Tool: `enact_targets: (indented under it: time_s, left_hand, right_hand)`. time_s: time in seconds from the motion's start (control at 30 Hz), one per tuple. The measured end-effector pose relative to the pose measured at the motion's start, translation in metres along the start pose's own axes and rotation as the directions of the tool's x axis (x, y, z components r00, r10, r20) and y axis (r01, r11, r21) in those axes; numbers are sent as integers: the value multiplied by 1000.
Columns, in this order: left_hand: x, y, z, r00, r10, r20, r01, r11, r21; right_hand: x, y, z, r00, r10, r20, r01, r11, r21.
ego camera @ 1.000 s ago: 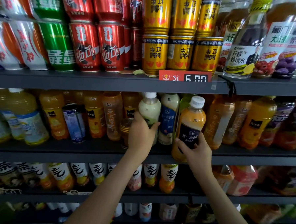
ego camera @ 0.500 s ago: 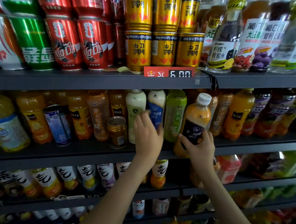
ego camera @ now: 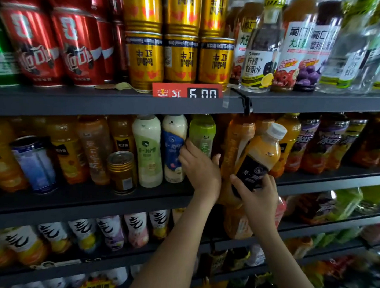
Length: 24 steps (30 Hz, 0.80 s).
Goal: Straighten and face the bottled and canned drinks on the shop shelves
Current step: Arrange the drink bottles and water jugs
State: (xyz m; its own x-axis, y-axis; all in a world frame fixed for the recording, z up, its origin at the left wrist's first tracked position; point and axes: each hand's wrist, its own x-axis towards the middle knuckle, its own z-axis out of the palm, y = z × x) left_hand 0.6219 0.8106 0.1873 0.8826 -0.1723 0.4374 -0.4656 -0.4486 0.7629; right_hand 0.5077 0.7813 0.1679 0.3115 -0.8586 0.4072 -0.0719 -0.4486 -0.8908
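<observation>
Right hand [ego camera: 259, 198] has its fingers clamped round the black label of the orange bottle [ego camera: 264, 151]. It has a white cap and is tilted right at the front of the middle shelf [ego camera: 93, 201]. Left hand [ego camera: 199, 170] curls fingers and thumb round the bottom of the green bottle [ego camera: 202, 131], right beside the blue-label bottle [ego camera: 173, 143]. Up top, the red price tag [ego camera: 187, 91] reads 6.00 under the gold cans [ego camera: 180, 59], and the clear bottle [ego camera: 258, 63] says 柠檬蜂蜜水.

You have a bare left hand [ego camera: 202, 169] and a bare right hand [ego camera: 258, 199], with short, rounded fingers [ego camera: 191, 147]. Your left forearm [ego camera: 174, 248] and right forearm [ego camera: 288, 265] are bare as well, slim and uncovered down to the view's lower edge.
</observation>
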Motion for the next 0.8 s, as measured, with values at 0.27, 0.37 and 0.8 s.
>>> enact_targets:
  time_s: [0.27, 0.37, 0.8]
  left_hand:
    - [4, 7, 15, 988, -129, -88, 112, 979, -173]
    - [-3, 1, 5, 996, -87, 10, 85, 923, -376]
    - [-27, -59, -111, 999, 23, 27, -7, 879, -476]
  right_hand:
    - [12, 14, -24, 999, 27, -17, -28, 1000, -4]
    - [13, 12, -25, 1000, 12, -7, -12, 1000, 12]
    - [8, -4, 55, 980, -145, 137, 140, 989, 51]
